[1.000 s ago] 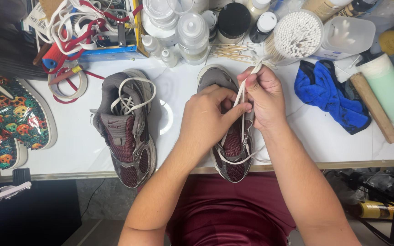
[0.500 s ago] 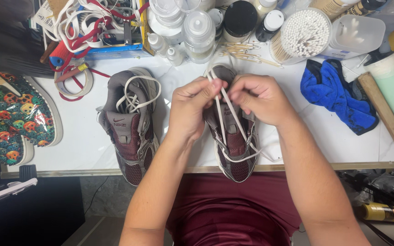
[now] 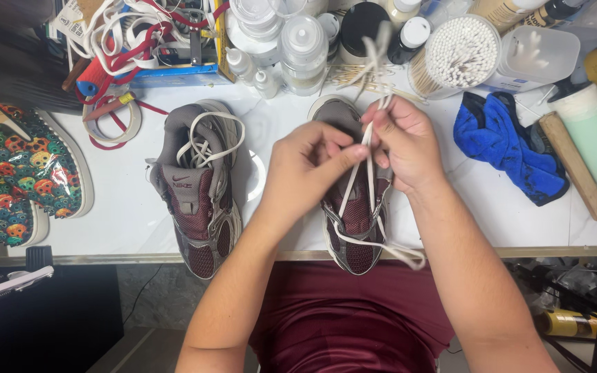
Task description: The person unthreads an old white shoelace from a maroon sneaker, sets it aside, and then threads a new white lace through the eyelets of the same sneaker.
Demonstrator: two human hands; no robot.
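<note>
grey and maroon mesh running shoe (image 3: 355,221), on white surface (image 3: 133,207) at near edge; left hand (image 3: 310,169) and right hand (image 3: 403,141), each grip pinched shut on flat white shoelace (image 3: 370,173) above it; matching shoe (image 3: 198,190) well to the left.

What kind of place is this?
Probably a shoe-cleaning or repair bench. Both hands, left and right, pull a white lace on a maroon shoe; its mate, cotton swabs and bottles sit nearby.
</note>
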